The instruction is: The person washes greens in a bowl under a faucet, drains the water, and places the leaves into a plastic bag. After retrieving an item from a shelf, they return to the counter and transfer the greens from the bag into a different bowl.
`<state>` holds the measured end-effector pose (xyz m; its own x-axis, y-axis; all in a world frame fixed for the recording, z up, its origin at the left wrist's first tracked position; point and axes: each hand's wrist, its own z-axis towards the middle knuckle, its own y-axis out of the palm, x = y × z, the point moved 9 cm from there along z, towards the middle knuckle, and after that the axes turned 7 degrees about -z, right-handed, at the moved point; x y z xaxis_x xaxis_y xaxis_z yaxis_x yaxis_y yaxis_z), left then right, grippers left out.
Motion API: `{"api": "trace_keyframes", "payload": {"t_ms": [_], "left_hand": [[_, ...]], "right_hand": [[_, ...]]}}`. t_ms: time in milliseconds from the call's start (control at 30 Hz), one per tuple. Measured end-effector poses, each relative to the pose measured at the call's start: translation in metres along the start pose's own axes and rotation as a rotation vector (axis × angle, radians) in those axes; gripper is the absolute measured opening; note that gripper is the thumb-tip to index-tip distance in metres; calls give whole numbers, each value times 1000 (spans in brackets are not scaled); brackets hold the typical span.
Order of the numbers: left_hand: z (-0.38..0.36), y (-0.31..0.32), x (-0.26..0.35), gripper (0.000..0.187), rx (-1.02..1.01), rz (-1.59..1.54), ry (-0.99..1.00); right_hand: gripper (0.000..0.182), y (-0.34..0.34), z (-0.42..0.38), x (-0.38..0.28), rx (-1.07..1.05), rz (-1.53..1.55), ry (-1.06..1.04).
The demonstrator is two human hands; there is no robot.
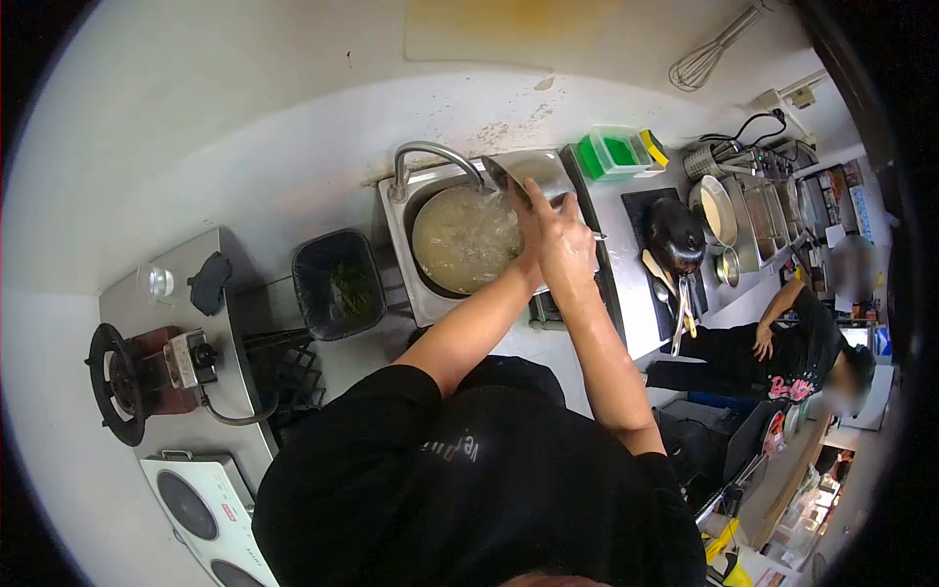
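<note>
A large round pot of cloudy, churning water (460, 240) sits in the sink (399, 220) under a curved metal faucet (438, 148). Just right of the pot, my right hand (562, 240) is at a shiny metal vessel (543, 174), its index finger stretched over the vessel and its palm out of sight. My left hand (526, 230) is lower, between the pot and my right hand, and mostly covered by it; its fingers cannot be made out. A dark-edged metal piece (497, 176) tilts beside the faucet's spout.
Left of the sink stands a black-lined bin (337, 284) with green scraps. A green container (614, 153), a black pan (673, 235) and utensils lie to the right. Further right a co-worker (782, 342) in black stands. A gas burner (122, 382) is far left.
</note>
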<state>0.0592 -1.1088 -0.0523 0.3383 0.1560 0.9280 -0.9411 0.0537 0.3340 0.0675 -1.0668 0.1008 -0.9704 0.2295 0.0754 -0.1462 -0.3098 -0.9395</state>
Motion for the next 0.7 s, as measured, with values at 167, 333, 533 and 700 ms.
{"api": "trace_keyframes", "payload": {"t_ms": [167, 333, 533, 700], "left_hand": [[-6, -2, 0, 68, -16, -14, -19], [-13, -6, -5, 69, -43, -28, -56], [-19, -11, -7, 70, -68, -25, -80], [-21, -14, -12, 72, -86, -36, -110]], "right_hand": [[51, 6, -6, 1, -21, -67, -7], [58, 6, -9, 0, -72, -66, 17], [59, 6, -14, -1, -97, -69, 24], [60, 1, -19, -2, -102, -79, 35]]}}
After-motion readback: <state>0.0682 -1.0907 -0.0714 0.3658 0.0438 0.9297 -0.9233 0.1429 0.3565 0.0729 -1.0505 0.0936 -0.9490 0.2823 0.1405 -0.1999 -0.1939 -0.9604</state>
